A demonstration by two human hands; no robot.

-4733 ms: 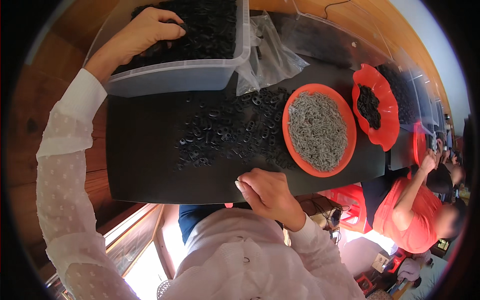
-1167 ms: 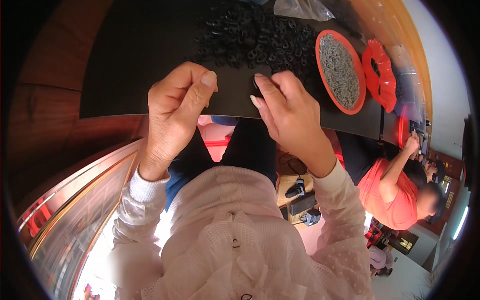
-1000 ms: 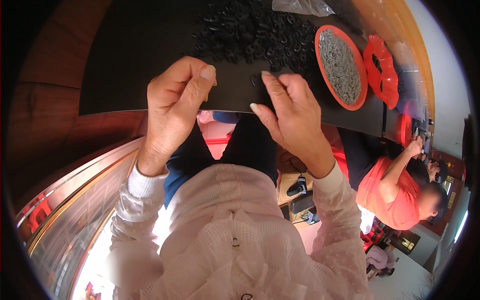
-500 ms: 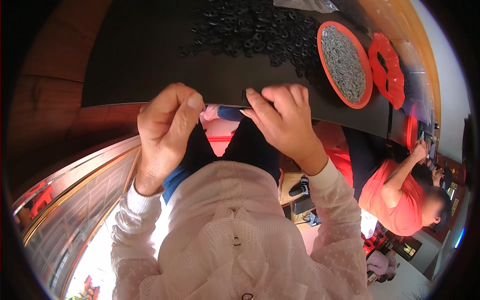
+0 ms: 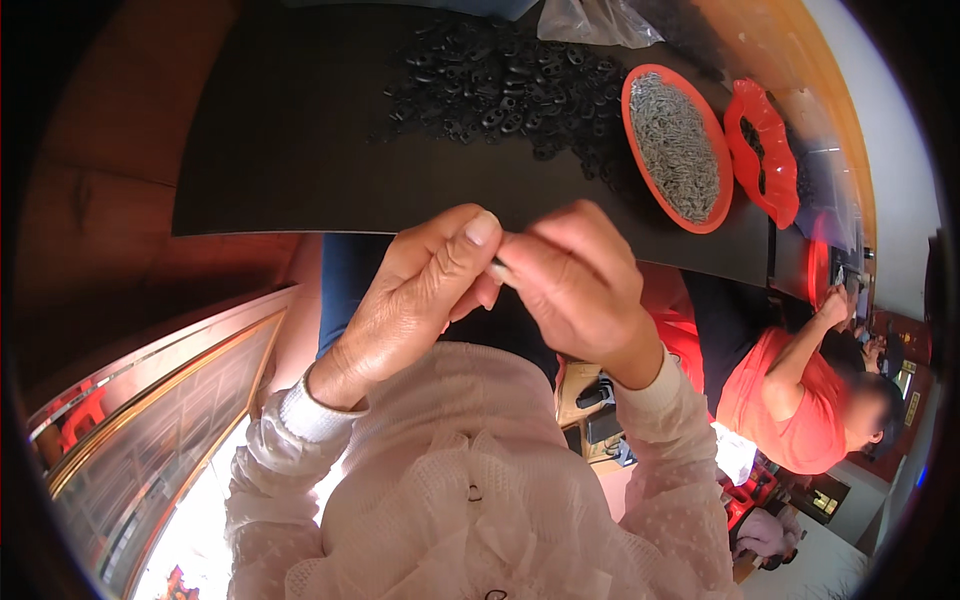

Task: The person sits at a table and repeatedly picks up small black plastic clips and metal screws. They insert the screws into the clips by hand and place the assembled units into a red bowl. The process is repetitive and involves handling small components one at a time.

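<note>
My left hand [image 5: 415, 285] is closed in a pinch, thumb against the fingers; what it holds, if anything, is hidden. Touching or almost touching it, my right hand [image 5: 585, 290] is closed too, its fingers bent. A small black plastic piece [image 5: 497, 263] shows between the fingertips, apparently in the right hand's grip; most of it is covered. Both hands are just off the near edge of the dark table [image 5: 300, 190], above my lap. Beyond them lies a loose heap of small black plastic parts [image 5: 510, 85], some with two round holes.
On the right of the table stands an orange-red bowl [image 5: 707, 222] full of small metal springs [image 5: 675, 145]. Beside it is a red wavy-rimmed dish [image 5: 783, 190] with dark contents. A clear plastic bag [image 5: 600, 22] lies behind. Another person in a red shirt [image 5: 785, 400] sits at right.
My hands have come together from apart, the left moving right and both a little nearer to me. My view has shifted slightly, so the table things appear lower.
</note>
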